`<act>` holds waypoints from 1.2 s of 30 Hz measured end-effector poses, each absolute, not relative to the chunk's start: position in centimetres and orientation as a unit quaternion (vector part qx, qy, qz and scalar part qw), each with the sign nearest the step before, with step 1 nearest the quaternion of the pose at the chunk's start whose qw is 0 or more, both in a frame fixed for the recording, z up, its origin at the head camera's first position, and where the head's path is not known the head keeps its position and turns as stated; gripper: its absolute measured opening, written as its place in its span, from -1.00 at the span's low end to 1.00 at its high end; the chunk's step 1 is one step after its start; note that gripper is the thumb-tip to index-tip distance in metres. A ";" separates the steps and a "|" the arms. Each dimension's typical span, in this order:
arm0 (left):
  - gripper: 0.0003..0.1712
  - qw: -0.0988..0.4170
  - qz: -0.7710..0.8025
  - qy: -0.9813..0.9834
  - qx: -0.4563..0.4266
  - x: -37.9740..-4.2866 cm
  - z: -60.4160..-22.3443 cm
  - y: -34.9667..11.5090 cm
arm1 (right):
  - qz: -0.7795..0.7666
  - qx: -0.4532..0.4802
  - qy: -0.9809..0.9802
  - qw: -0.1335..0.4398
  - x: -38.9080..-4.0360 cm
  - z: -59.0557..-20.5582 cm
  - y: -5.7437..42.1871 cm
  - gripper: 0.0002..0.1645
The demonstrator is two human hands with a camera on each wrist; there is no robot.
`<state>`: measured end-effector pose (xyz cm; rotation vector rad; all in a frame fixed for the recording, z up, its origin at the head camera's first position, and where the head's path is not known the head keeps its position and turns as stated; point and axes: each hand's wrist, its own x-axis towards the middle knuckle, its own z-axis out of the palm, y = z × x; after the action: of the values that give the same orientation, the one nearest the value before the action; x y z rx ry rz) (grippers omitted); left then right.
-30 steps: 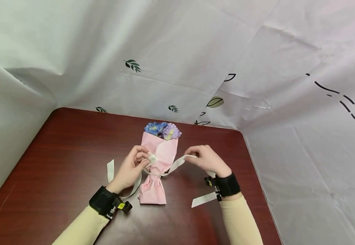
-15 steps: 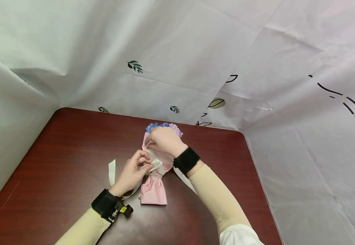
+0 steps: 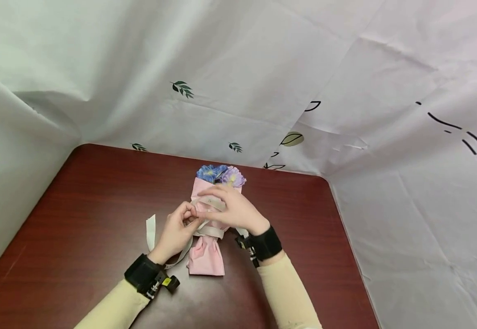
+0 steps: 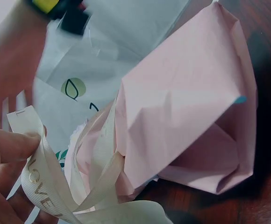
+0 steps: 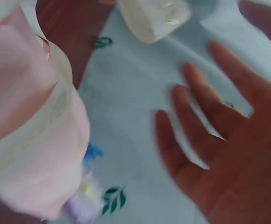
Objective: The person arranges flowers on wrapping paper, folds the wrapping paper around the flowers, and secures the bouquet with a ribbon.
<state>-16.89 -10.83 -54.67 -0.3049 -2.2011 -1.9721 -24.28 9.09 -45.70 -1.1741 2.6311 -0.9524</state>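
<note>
A small bouquet in pink wrapping paper (image 3: 206,261) lies on the table, with a blue flower (image 3: 208,172) and a purple flower (image 3: 233,177) at its far end. Cream ribbon (image 4: 38,182) with printed letters goes around its narrow waist. My left hand (image 3: 177,232) pinches the ribbon between thumb and index finger, left of the wrapping. Over the bouquet is my right hand (image 3: 240,209). In the right wrist view its fingers (image 5: 205,93) are spread and blurred, holding nothing, with a ribbon loop (image 5: 156,21) apart from them.
A loose ribbon tail (image 3: 151,230) lies to the left, beside my left forearm. The dark red table (image 3: 98,201) meets white cloth walls (image 3: 238,82) with leaf prints at its back and sides.
My right hand swept leftward across the bouquet with the ribbon, then drew back slightly and let go of it. Ribbon now crosses the bouquet's waist. My left hand stayed nearly in place.
</note>
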 end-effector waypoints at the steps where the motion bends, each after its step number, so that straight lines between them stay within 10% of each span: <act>1: -0.73 0.086 -0.658 -0.741 -0.103 -16.9 -54.7 -10.8 | -0.312 -0.386 0.866 0.061 -23.8 -46.1 9.7 -0.38; 25: -0.68 0.084 -0.666 -0.734 -0.098 -16.7 -54.6 -9.9 | -0.367 -0.313 0.875 0.029 -21.0 -49.2 10.8 -0.78; 36: -0.34 0.081 -0.472 -0.840 -0.253 -19.6 -55.3 -15.2 | -0.368 -0.314 0.875 -0.003 -20.6 -49.4 10.8 -0.91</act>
<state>-19.59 -15.18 -55.32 -0.7571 -2.5123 -1.4126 -20.65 10.79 -49.43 -0.9879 2.7549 -1.1590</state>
